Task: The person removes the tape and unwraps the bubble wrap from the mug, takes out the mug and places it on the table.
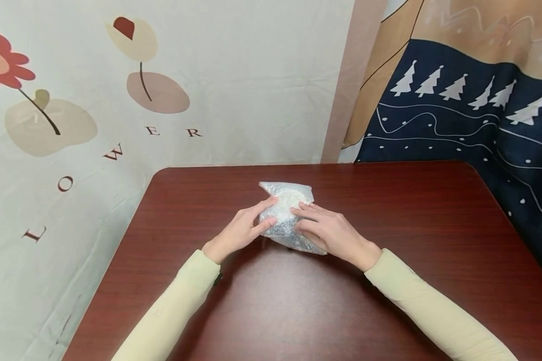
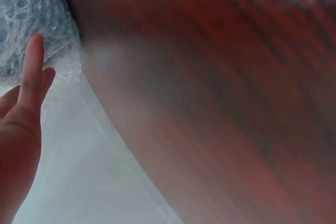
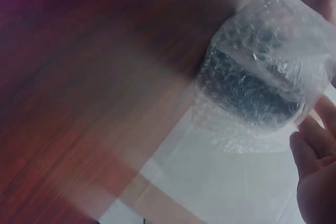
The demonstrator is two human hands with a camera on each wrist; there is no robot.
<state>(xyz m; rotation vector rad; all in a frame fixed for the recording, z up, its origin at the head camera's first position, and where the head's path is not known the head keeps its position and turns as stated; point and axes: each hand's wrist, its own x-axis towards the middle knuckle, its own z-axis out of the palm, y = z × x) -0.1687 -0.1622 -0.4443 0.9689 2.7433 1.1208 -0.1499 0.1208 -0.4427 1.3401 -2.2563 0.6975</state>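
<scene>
Before us at mid-frame, a bundle [image 1: 285, 215] slants upper left to lower right between left hand [image 1: 239, 228] and right hand [image 1: 333, 231], neither nearer, both touching it, unclenched.

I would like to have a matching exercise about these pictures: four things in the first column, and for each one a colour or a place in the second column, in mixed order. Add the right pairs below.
Things
1. bubble-wrapped bundle
2. table
3. sleeves
4. printed trees

Colours and places
A. pale yellowish
B. whitish, on dark blue cloth
C. between the left hand and the right hand
D. reddish brown

Right pairs: 1-C, 2-D, 3-A, 4-B
</scene>
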